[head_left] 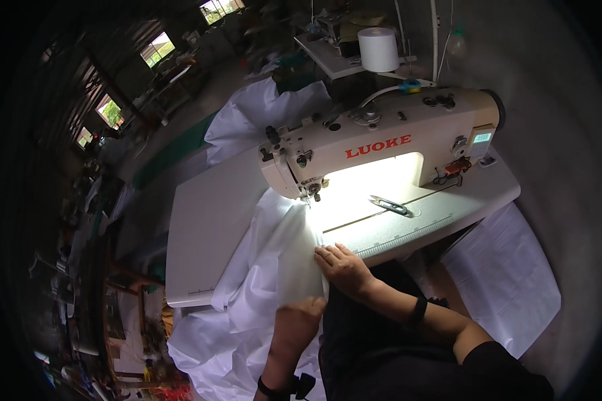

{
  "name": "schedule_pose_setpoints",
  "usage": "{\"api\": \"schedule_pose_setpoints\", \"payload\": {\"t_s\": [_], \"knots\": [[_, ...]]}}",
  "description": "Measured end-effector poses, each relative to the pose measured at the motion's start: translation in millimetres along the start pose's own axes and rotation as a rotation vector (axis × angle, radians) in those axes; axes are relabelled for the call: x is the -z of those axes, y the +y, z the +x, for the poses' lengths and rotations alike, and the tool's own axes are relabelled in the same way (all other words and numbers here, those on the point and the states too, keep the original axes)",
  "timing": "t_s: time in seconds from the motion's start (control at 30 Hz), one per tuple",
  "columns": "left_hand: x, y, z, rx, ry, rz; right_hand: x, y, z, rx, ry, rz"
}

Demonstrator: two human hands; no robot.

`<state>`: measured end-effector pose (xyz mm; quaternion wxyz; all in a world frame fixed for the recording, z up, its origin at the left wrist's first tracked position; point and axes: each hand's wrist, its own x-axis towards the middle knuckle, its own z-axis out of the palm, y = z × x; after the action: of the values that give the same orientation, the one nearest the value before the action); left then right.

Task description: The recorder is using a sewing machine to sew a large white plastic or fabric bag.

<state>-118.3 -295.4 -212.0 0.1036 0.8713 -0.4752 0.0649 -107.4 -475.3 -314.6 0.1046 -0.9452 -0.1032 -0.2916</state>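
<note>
A length of white fabric (pixel 247 294) runs from under the needle area of a sewing machine (pixel 374 127), over the table's front edge and down in loose folds. My left hand (pixel 302 315) is closed in a fist on the fabric's right edge, below the tabletop. Higher up the same edge, my right hand (pixel 344 269) has its fingers drawn together on the cloth at the table's front edge; its fingertips show only in part. Thread snips (pixel 389 205) lie on the lit machine bed, apart from both hands.
The white table (pixel 211 220) extends left of the machine. More white fabric lies behind it (pixel 267 110), and a white sheet (pixel 508 274) hangs at the right. A thread cone (pixel 378 50) stands beyond the machine. A wooden frame (pixel 107 314) is at the left.
</note>
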Motion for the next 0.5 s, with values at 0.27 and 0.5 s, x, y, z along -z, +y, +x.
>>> {"api": "schedule_pose_setpoints", "payload": {"t_s": [0.27, 0.5], "knots": [[-32.5, -35.2, 52.2, -0.002, 0.069, 0.157, -33.5, 28.9, 37.0, -0.046, -0.098, 0.008], [-21.9, -9.5, -8.5, 0.151, 0.189, 0.177, 34.9, 21.5, -6.8, -0.186, 0.056, 0.333]]}}
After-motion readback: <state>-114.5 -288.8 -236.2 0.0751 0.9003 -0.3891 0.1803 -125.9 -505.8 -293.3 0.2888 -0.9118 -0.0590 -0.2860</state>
